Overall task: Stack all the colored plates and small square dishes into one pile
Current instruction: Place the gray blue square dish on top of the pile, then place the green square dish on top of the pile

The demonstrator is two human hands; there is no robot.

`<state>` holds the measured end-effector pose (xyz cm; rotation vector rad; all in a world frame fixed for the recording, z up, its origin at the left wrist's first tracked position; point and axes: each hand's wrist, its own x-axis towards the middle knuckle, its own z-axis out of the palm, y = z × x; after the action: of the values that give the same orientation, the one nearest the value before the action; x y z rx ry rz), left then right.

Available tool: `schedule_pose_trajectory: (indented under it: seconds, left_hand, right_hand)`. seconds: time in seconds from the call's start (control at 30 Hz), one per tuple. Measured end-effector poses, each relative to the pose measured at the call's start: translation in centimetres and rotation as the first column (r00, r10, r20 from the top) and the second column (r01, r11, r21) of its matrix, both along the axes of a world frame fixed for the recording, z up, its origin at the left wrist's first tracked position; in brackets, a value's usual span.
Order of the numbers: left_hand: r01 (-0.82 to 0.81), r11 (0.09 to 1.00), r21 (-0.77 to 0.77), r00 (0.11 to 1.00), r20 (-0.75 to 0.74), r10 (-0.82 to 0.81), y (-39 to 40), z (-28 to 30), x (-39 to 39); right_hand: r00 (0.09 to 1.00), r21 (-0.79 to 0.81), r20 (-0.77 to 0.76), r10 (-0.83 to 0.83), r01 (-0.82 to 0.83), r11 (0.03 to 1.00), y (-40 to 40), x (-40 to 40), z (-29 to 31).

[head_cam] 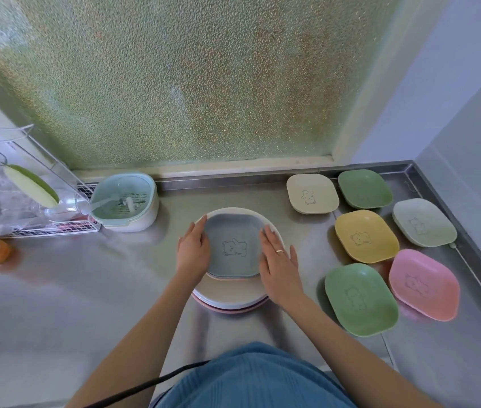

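Both hands, left hand (192, 251) and right hand (277, 262), press flat-fingered, not clenched, on the grey-blue square plastic dish (232, 245) seated atop the round plate pile (230, 300), so next likely comes fetching the near green square dish (361, 300) alongside.

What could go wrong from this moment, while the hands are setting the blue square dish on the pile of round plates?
1. The blue square dish may sit off-centre on the round plates, so later dishes could lean or slide.
2. Six square dishes remain; reaching for the pink dish, the right hand might knock the nearer green dish.
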<state>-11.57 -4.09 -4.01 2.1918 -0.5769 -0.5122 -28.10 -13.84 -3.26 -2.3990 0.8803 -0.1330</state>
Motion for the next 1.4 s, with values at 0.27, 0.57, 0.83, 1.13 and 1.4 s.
schedule_pose_trajectory:
  seconds: [0.27,0.57,0.83,1.13,1.4]
  left_hand:
    - [-0.328,0.933,-0.148,0.897,-0.359,0.259,1.7,0.4,0.3]
    - [-0.345,0.936,-0.062,0.759,-0.605,0.24,2.8,0.8,-0.1]
    - [-0.331,0.94,-0.079,0.745,-0.633,0.209,2.1,1.8,-1.1]
    - [-0.268,0.947,-0.176,0.715,-0.696,0.073,-0.5,2.7,-5.4]
    - [-0.21,0.961,-0.181,0.748,-0.663,0.039,-1.8,2.1,-5.9]
  right_hand:
    - [0.847,-0.209,-0.084,-0.526,0.501,0.84,-1.3,-6.6,-1.7]
    - [0.764,-0.13,-0.239,-0.599,0.586,0.799,0.0,-10.2,-4.7]
    - [0.793,-0.007,0.27,-0.546,0.569,0.822,0.3,-7.9,-1.0]
    - [0.901,-0.286,0.432,-0.049,0.188,0.939,-0.5,-4.9,3.2]
    - [0.975,-0.267,0.215,0.054,0.005,0.964,-0.8,-6.6,1.9]
